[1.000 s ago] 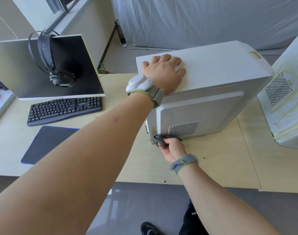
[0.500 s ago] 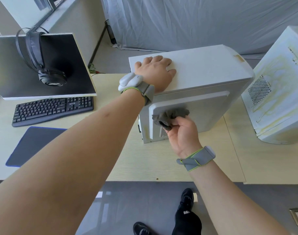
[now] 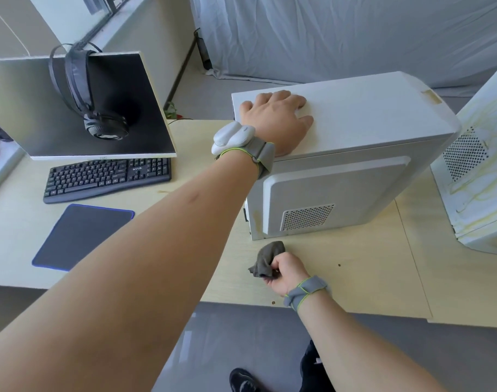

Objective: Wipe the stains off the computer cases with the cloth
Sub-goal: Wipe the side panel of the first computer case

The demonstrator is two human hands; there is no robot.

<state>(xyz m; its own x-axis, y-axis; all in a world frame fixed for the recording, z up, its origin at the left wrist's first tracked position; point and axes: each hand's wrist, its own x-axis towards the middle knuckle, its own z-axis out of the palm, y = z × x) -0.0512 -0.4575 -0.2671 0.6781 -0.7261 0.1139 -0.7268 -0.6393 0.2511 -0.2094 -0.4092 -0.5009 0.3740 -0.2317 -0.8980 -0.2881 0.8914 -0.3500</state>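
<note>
Left wrist (image 3: 243, 147): your grey strap edged in green carries a white rounded device; right wrist (image 3: 306, 291): grey green-edged strap; arms: bare; shoe (image 3: 243, 381): black

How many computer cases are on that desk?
2: a clean white metal computer case under the left hand, and a yellow-stained white case at the right edge, partly cut off. Others may sit out of view.

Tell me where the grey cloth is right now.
In the head view, the grey cloth is bunched in the right hand above the desk, just in front of the near computer case.
</note>
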